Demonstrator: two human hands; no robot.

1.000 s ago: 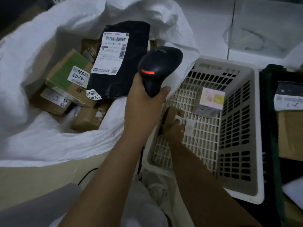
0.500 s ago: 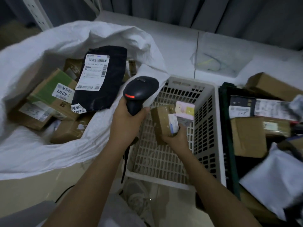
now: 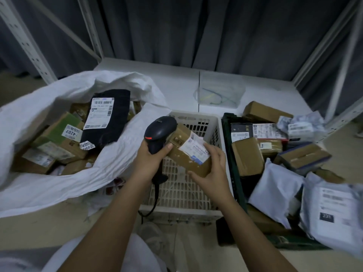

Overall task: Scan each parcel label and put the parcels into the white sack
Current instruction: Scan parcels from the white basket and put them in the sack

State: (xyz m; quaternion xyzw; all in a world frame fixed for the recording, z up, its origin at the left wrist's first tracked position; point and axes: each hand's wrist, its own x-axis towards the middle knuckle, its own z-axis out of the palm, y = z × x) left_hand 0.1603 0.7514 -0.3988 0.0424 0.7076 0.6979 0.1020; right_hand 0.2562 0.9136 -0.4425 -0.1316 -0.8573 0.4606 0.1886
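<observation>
Head view, single frame. The left hand [image 3: 152, 157] grips the handle of a black handheld scanner [image 3: 160, 132], fingers and thumb wrapped round it; the scanner head sits above the fist, a red strip showing on its near side. Its cable [image 3: 155, 201] hangs down in front of the white basket.

The right hand [image 3: 213, 170] holds a brown cardboard parcel [image 3: 188, 152], fingers curled over its right edge, thumb under its near corner. The parcel is tilted, held in the air above the white slotted basket [image 3: 196, 193], its left end touching or just behind the scanner head; contact cannot be told. A white printed label [image 3: 194, 149] lies on the upward face, partly under the fingertips. The print is too blurred to read.

The white sack [image 3: 49, 185] lies open to the left of the basket, its rim folded outward. Inside: a black mailer [image 3: 115, 118] with a white shipping label, a green-and-brown box [image 3: 59, 130] with a tag reading 4207, several more brown boxes around them.

To the right of the basket stands a dark green crate [image 3: 228, 146] piled with brown boxes and pale plastic mailers [image 3: 275, 191], some spilling over its right side. Behind, a white shelf [image 3: 176, 75] with a clear bag [image 3: 220, 94] on it, metal uprights, grey curtain.
</observation>
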